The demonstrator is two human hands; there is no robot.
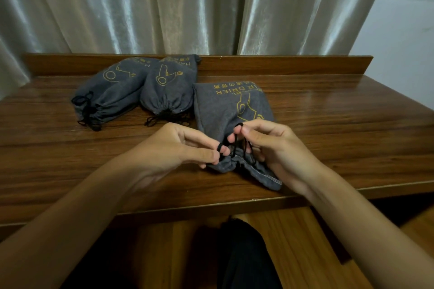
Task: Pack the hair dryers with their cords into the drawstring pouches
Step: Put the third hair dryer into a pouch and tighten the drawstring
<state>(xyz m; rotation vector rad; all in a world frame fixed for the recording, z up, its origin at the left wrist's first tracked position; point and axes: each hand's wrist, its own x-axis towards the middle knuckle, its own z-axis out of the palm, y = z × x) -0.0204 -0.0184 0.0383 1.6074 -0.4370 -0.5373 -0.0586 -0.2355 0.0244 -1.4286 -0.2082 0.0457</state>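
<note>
At frame centre, the left hand (187, 145) and right hand (265, 143) pinch the black drawstring (237, 145) of a grey pouch (232, 105) on the wooden table (340, 124).

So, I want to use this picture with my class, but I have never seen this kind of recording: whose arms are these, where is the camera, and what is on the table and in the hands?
There is no machine here. The arms belong to a person wearing a wide-angle camera on the head, which looks forward and down, so you see what they see.

In front of them is a wooden table with pale curtains behind it. Three grey drawstring pouches with yellow hair dryer prints lie on it. The far left pouch and the middle pouch are already drawn closed. The near pouch lies with its mouth toward the person.

The left hand and the right hand each pinch the black drawstring at that mouth. No hair dryer itself is visible.
</note>
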